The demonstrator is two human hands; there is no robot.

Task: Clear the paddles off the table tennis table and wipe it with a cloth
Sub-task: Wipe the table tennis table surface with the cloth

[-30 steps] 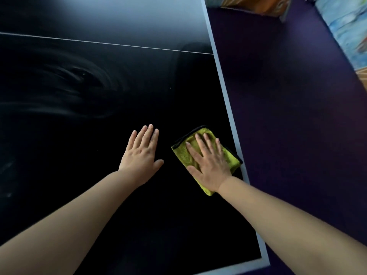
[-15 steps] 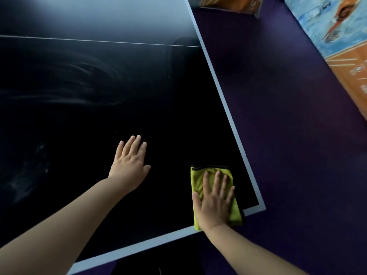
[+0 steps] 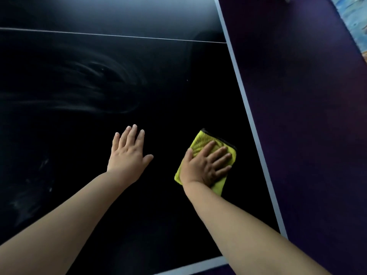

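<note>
1. Writing first: the only thing that might carry print is a blue patterned panel (image 3: 355, 22) in the far right corner. It's too blurred and cropped for me to read anything off it.
2. The cloth (image 3: 200, 142) lies flat on the table tennis table (image 3: 178, 96), on its right side. It's near the pale side stripe (image 3: 250, 108) but not touching it, and closer to the person than the thin white line (image 3: 119, 36) crossing the top.
3. It's folded into a rectangle. The long axis runs away from the person and leans a bit right, so the far short edge angles toward the side stripe.
4. Looks: bright yellow-green, fuzzy ribbed weave, with a dark trim (image 3: 220, 138) along that far edge.
5. The right hand (image 3: 204, 167) presses down on the cloth, palm flat. Its fingers are straight and slightly spread, pointing right and away, and the thumb sits apart on the left part of the cloth.
6. The left hand (image 3: 128, 155) rests flat on bare tabletop, just left of the cloth and clear of it. The four fingers lie close together and the thumb sticks out to the right.
7. The tabletop is dark and glossy, with pale swirly smears (image 3: 95, 82) on the left.
8. Purple floor (image 3: 307, 116) runs beyond the right edge.
</note>
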